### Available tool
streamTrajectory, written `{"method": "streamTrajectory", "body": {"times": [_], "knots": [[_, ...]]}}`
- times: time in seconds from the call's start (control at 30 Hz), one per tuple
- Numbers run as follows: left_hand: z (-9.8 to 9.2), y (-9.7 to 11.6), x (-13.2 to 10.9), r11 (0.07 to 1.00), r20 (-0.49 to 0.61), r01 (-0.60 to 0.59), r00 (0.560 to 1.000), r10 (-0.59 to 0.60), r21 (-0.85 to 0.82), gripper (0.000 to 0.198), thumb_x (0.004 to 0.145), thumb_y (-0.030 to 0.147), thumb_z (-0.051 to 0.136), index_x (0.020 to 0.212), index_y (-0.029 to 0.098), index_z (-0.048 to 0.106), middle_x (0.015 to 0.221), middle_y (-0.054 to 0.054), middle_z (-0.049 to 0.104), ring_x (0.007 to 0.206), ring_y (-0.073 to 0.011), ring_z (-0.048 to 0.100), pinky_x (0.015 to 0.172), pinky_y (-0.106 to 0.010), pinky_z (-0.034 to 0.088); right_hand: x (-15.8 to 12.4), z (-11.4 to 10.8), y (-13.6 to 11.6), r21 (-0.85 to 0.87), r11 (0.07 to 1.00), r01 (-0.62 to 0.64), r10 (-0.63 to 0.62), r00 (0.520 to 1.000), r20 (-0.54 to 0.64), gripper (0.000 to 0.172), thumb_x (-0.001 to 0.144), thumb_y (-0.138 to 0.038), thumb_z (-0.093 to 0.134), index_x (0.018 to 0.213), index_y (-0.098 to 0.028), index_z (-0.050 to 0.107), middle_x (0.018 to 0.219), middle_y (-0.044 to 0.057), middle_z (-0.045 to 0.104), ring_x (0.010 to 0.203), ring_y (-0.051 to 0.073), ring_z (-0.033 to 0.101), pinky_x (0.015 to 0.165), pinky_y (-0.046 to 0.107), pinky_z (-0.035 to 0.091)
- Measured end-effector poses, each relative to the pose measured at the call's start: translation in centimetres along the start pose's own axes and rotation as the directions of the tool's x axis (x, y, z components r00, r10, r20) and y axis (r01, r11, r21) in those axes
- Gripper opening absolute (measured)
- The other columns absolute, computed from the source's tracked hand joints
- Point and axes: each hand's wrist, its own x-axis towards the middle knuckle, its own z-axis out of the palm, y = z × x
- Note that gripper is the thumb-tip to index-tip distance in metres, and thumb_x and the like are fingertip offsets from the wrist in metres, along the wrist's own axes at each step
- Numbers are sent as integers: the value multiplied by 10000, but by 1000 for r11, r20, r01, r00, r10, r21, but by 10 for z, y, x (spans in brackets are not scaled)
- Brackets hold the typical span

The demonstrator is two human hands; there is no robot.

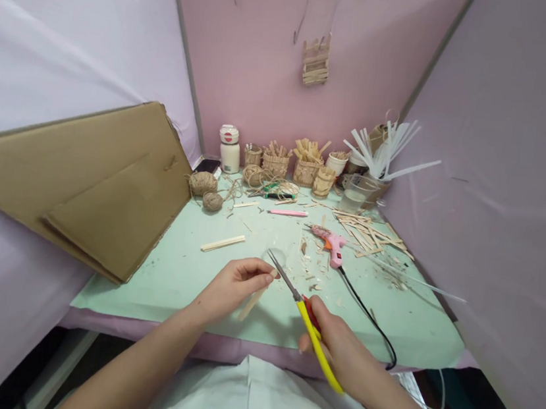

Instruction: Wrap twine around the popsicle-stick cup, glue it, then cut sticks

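Observation:
Between its thumb and fingers my left hand (240, 287) pinches a flat wooden craft stick (251, 305), which slants down toward the table's front edge. My right hand (336, 341) is closed round the red and yellow handles of a pair of scissors (317, 349). The blades point up and to the left, just beyond the top of the stick; whether they touch it I cannot tell. On the table past my left hand lies a small bundle of pale sticks (223, 243). A pink hot glue gun (332, 243) rests beyond the scissors, its black cord running toward the front edge.
Loose craft sticks (371, 233) and wood scraps litter the right side. A large cardboard sheet (105, 190) leans at left. Twine balls (203, 184), a pink pen-like tool (288, 212), a white bottle (230, 153) and stick-filled containers (307, 172) stand or lie toward the back.

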Motion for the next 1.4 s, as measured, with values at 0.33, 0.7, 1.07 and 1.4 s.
{"method": "streamTrajectory", "body": {"times": [0.33,0.7,1.07,1.4], "knots": [[-2,0,2,996,68,-63,996,59,62,191,803,275,566,864,128,672,886,-64,659,884,-185,569,823,-290,419,1,0,-2,-165,981,-100,84,991,-100,221,798,-265,490,819,-252,271,780,-13,645,625,152,547,556,239,269],[-6,-7,4,994,101,-92,991,86,56,188,812,269,571,876,135,686,925,-65,653,890,-176,566,829,-281,422,0,-2,-3,-141,985,-99,92,994,-56,210,831,-255,466,806,-255,257,751,-25,688,589,155,541,571,251,275],[-8,-5,3,998,124,-51,991,46,35,167,802,273,582,836,143,681,842,-28,640,783,-131,532,734,-233,402,-3,-1,-2,-77,997,-33,32,999,-7,162,867,-256,428,824,-256,272,783,-29,683,647,149,572,612,247,332],[-13,6,2,986,104,28,994,-45,163,257,787,383,611,850,152,704,843,-37,654,746,-128,543,649,-216,392,-4,-9,1,-50,998,-36,34,999,-29,175,865,-237,408,804,-256,245,749,-54,641,649,131,539,578,222,340]]}}
